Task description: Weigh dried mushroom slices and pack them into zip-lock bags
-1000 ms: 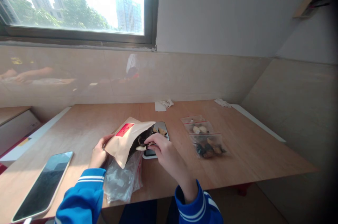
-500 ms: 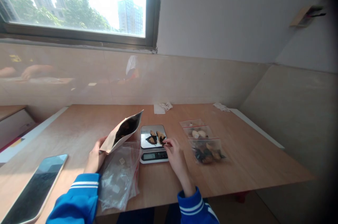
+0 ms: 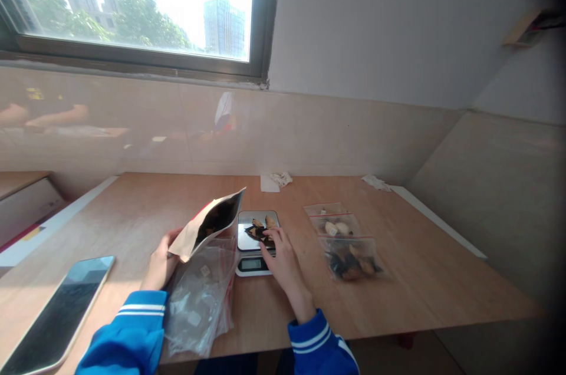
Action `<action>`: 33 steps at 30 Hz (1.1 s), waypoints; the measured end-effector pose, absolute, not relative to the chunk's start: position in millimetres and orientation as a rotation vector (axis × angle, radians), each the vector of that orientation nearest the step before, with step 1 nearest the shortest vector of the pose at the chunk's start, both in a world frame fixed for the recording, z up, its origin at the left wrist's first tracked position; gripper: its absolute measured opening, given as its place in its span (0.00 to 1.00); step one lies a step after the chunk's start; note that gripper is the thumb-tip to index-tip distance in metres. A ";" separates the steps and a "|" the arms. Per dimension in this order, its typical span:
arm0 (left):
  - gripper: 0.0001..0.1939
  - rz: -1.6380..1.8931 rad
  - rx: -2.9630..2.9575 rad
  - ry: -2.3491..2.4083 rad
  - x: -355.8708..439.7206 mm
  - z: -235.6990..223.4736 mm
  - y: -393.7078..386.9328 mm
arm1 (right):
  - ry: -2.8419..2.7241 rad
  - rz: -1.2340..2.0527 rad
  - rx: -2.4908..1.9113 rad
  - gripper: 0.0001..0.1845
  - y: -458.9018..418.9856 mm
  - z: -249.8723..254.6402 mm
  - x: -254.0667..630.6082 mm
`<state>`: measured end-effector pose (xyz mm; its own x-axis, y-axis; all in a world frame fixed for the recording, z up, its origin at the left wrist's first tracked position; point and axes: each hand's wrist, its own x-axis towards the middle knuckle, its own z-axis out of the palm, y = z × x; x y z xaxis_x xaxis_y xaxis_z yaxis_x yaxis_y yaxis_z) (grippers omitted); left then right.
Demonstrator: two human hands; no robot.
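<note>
My left hand (image 3: 160, 263) is closed round the lower end of a brown paper pouch (image 3: 188, 238). The pouch tilts toward the scale, its mouth gaping, with dark contents partly visible inside. Beside it a small kitchen scale (image 3: 243, 239) with a metal plate carries a few dried pieces (image 3: 253, 232), black outside and tan inside. Over the plate's right side reaches my right hand (image 3: 283, 260), thumb and fingers apart around the pieces, touching or nearly touching them. The hand covers the right part of the scale's display. Under the pouch lie clear zip bags (image 3: 194, 304).
To the right lie a zip bag of dark dried pieces (image 3: 354, 263) and a zip bag with pale pieces (image 3: 336, 227). A phone (image 3: 59, 316) rests at the left. Crumpled tissues (image 3: 281, 178) lie at the back, near the tiled wall (image 3: 309, 133).
My right hand has moved left over the scale, and its fingers have gone from a pinch to apart. The dried pieces sit closer together. The pouch is held much as before.
</note>
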<state>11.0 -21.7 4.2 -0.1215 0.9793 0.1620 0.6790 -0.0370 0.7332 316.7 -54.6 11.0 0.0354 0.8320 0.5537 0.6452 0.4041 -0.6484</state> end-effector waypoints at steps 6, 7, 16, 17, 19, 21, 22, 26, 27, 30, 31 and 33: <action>0.28 0.987 1.736 1.832 9.0 -0.5 -20.0 | -1.684 0.067 -1.360 0.04 -48.0 -1.1 315.4; 0.28 0.989 1.738 1.834 8.6 -1.3 -19.8 | -1.691 0.041 -1.372 0.04 -47.3 -2.5 315.8; 0.27 1.008 1.786 1.839 7.3 -4.2 -19.0 | -1.617 -0.130 -1.301 0.07 -56.5 9.1 313.7; 0.27 1.007 1.790 1.838 7.4 -4.0 -19.3 | -1.641 -0.127 -1.276 0.08 -57.6 9.8 311.7; 0.27 1.001 1.792 1.835 7.6 -3.2 -20.0 | -1.729 -0.100 -1.226 0.07 -58.7 9.1 307.2; 0.27 0.995 1.785 1.838 8.1 -2.2 -20.6 | -1.814 -0.078 -1.209 0.05 -58.4 6.0 303.1; 0.27 0.991 1.783 1.839 8.3 -1.7 -20.9 | -1.844 -0.078 -1.215 0.04 -57.9 4.2 301.6; 0.27 0.984 1.774 1.838 9.5 0.2 -22.0 | -1.882 -0.126 -1.267 0.05 -57.0 0.2 299.9; 0.27 0.984 1.769 1.840 9.6 0.6 -22.2 | -1.872 -0.136 -1.282 0.06 -57.9 1.2 300.2; 0.27 0.987 1.764 1.836 9.5 1.2 -22.6 | -1.828 -0.143 -1.314 0.12 -66.1 11.1 299.7; 0.27 0.990 1.768 1.829 9.4 1.2 -22.7 | -1.811 -0.142 -1.311 0.14 -71.1 16.8 298.3; 0.27 0.993 1.776 1.817 9.2 0.9 -22.5 | -1.779 -0.132 -1.267 0.17 -84.3 31.2 292.2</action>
<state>9.2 -22.5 0.9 -0.1038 0.9770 0.1865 0.6846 -0.0658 0.7260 292.2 -84.3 31.2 -0.0496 0.6939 0.7184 0.7924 0.4651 -0.3946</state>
